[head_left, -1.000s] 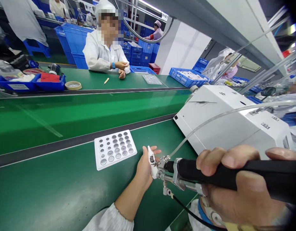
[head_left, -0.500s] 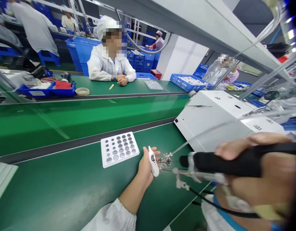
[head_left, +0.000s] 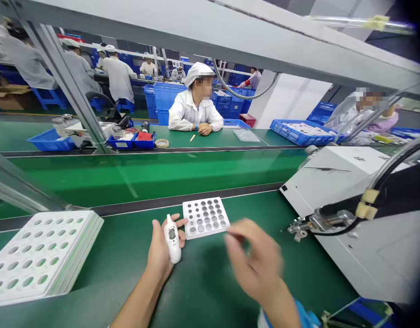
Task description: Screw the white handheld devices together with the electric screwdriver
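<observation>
A white handheld device with a pointed tip and a small dark screen lies across the palm of my left hand, its tip pointing away from me. Just beyond, a white tray with rows of round metal discs rests on the green table. My right hand hovers near the tray's right corner, blurred by motion; its fingertips are bent toward each other, and whether anything is between them is too smeared to tell. A metal tool with a black hose hangs to the right, apart from my right hand.
Stacked white trays with round holes stand at the left. A white machine is at the right. Behind the green conveyor belt sits a person in white, near blue bins. A metal beam crosses above.
My right hand has let go of the black-handled tool and come over the table beside the disc tray. The view has turned left, bringing the stacked trays in. The device remains in my left hand.
</observation>
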Action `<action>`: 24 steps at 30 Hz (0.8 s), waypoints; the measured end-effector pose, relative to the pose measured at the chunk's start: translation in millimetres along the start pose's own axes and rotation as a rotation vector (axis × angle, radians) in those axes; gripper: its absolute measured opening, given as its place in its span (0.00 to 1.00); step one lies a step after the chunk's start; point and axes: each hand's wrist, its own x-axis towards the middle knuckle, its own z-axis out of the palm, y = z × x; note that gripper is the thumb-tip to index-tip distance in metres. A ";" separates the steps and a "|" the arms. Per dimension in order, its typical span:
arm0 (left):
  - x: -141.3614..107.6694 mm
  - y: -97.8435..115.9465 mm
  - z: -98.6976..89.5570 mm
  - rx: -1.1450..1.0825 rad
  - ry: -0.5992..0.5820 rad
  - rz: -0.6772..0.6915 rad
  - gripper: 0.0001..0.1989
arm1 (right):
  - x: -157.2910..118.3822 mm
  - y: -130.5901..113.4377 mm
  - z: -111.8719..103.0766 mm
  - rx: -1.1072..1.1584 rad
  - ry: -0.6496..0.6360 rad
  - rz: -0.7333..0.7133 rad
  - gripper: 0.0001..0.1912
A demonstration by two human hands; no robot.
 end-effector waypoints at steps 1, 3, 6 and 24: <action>2.6 0.9 -3.3 0.003 0.003 -0.010 0.28 | 1.0 12.7 20.9 -0.101 -0.129 0.039 0.06; 5.8 -1.3 -5.9 0.002 -0.012 -0.053 0.28 | 1.5 38.5 54.4 -0.291 -0.352 0.116 0.06; 7.4 -6.2 -5.3 -0.016 -0.036 -0.122 0.28 | -5.1 63.0 79.9 -0.378 -0.448 0.136 0.05; 10.7 -12.3 -5.3 -0.038 -0.018 -0.113 0.29 | -28.9 59.9 99.2 -0.143 -0.045 -0.120 0.09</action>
